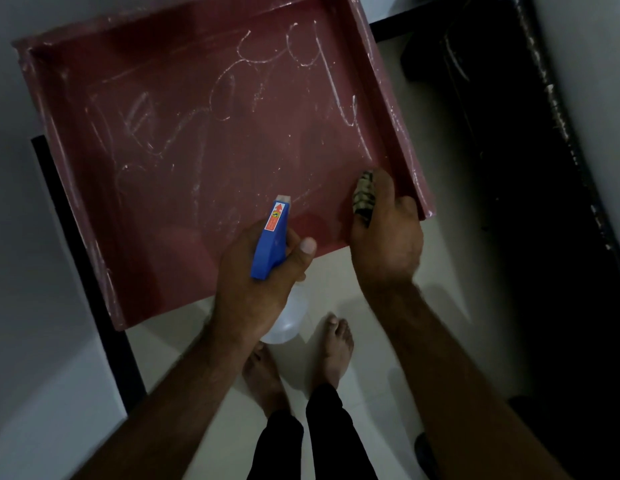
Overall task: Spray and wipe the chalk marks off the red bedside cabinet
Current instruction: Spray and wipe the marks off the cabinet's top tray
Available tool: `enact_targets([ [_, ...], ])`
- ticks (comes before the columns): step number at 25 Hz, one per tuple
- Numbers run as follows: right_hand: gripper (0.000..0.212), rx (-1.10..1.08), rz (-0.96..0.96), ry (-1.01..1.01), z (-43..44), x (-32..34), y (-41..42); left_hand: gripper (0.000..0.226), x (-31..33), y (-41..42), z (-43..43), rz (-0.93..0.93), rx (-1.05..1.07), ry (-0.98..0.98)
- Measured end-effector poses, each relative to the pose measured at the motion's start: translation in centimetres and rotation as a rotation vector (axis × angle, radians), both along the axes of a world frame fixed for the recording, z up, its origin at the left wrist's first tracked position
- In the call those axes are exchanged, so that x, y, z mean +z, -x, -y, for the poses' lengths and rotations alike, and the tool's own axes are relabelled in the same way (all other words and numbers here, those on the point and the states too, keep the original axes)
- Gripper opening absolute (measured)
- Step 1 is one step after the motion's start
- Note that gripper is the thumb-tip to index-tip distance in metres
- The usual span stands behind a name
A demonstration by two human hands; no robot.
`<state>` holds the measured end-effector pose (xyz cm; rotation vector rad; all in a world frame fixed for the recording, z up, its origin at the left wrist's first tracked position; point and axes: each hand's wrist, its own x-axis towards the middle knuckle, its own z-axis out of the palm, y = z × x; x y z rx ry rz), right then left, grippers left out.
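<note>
Pale floor tiles point(388, 299) filled the lower middle of the head view, with a dim white wall along the left edge and dark furniture point(516, 174) down the right side. Across the upper and central part of the frame lay the red bedside cabinet point(404, 133), seen from above. Its top was shaped like a shallow tray, with a raised rim on the far, left and right sides. Inside that recess, white chalk marks point(229, 98) looped and streaked over most of the red surface, thickest toward the upper middle and left. At lower centre the left hand point(246, 289) gripped a spray bottle point(271, 244), fingers curled round the neck under its blue head, thumb pointing up to the right and the nozzle aimed out over the cabinet's near portion. The bottle's clear body point(288, 320) hung below the hand over the floor; whether any liquid was in it could not be told. To the right, the right hand point(384, 244) was closed on a patterned cloth point(364, 195), pressing it against the recess just inside the right rim near the front corner. Two bare feet point(333, 351) stood on the tiles below the bottle, dark trouser legs point(336, 431) above them at the bottom edge.
</note>
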<state>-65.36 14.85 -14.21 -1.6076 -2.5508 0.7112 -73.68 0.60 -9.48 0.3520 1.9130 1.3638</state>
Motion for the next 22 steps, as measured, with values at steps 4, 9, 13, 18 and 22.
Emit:
enact_targets([
  [4, 0.070, -0.006, -0.034, -0.019, -1.2, -0.3, 1.5, 0.036, 0.1, -0.2, -0.4, 0.017, 0.003, -0.009],
  [9, 0.067, 0.021, -0.007, 0.062, -3.4, 0.7, 3.2, 0.047, 0.4, -0.2, -1.0, -0.021, -0.041, 0.056],
  [13, 0.064, -0.080, -0.021, 0.097, -1.0, 1.2, -1.0, 0.041, 0.6, -0.2, -2.3, 0.024, -0.056, 0.117],
  [18, 0.065, -0.118, -0.048, 0.036, -0.4, 0.2, -2.1, 0.036, 0.6, -0.4, -3.6, -0.004, -0.093, 0.139],
  [22, 0.066, -0.104, -0.057, 0.030, -0.2, 0.2, -2.1, 0.037, 0.6, -0.4, -4.0, -0.030, -0.082, 0.149],
])
